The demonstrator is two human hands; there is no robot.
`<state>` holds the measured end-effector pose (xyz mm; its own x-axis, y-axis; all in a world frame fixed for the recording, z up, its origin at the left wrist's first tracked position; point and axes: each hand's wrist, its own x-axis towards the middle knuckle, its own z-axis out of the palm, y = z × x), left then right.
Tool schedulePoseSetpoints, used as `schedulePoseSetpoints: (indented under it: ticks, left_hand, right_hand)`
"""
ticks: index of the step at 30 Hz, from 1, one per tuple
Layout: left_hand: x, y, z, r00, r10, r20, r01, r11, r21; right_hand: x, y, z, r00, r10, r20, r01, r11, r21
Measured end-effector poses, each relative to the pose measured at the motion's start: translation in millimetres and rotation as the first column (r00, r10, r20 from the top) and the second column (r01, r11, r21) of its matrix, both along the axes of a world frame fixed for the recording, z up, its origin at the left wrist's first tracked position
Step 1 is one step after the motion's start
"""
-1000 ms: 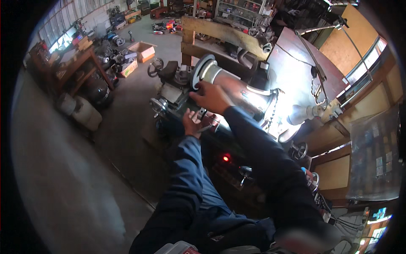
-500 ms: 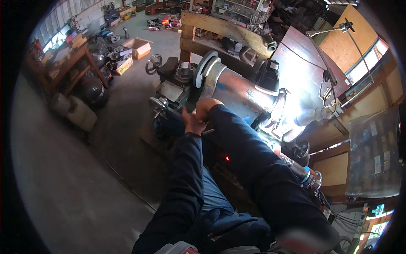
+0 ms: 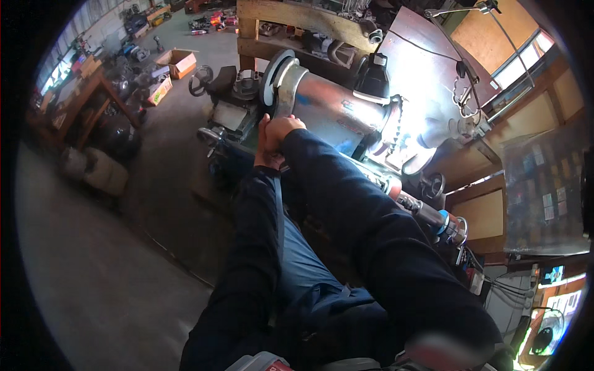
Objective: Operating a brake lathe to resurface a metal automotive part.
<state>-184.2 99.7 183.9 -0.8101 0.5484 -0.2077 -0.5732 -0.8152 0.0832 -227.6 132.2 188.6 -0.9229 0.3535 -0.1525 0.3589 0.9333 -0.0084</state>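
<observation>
My left hand [image 3: 268, 147] and my right hand [image 3: 286, 130] are pressed together in front of the lathe-like machine [image 3: 337, 108]. Both look closed, fingers wrapped or overlapping, and whatever they grip is hidden. They sit just below the grey disc [image 3: 276, 79] and collar at the left end of the machine's worn, reddish-grey housing. A narrow grey strip [image 3: 279, 210] runs down along my left sleeve from the hands; I cannot tell whether it is a held bar. A handwheel [image 3: 212, 137] lies left of my hands.
A bright work light glares over the machine's right end, near a black-cased lamp or tool [image 3: 372, 77]. Another handwheel [image 3: 434, 183] stands at right. Wooden rails [image 3: 309, 21] run behind. Cardboard boxes [image 3: 177, 63], a wooden bench [image 3: 102, 102] and scattered parts lie at far left.
The view has shifted, so the machine sits further left and higher. My joined hands have moved up, closer to the collar below the disc. The grey strip now shows beside my left sleeve.
</observation>
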Motion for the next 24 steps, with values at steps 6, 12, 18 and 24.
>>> schedulePoseSetpoints:
  ticks: [6,12,18,24]
  left_hand:
    - [-4,-28,-17,0.984,0.02,0.177,-0.05,0.985,0.167]
    - [-27,-5,-58,0.934,0.132,-0.332,-0.082,0.984,0.161]
    - [-59,-4,-55,0.908,0.046,-0.416,-0.017,0.997,0.072]
    - [-55,-41,-75,0.878,-0.046,-0.477,0.0,0.995,-0.096]
  right_hand:
    - [19,-49,-56,0.914,-0.163,-0.372,0.04,0.948,-0.317]
    - [-12,-43,-96,0.295,-0.783,-0.548,-0.684,0.228,-0.693]
    - [-21,5,-106,0.374,-0.314,-0.872,-0.549,0.683,-0.482]
    - [28,-12,-26,0.611,0.284,-0.739,-0.216,0.958,0.19]
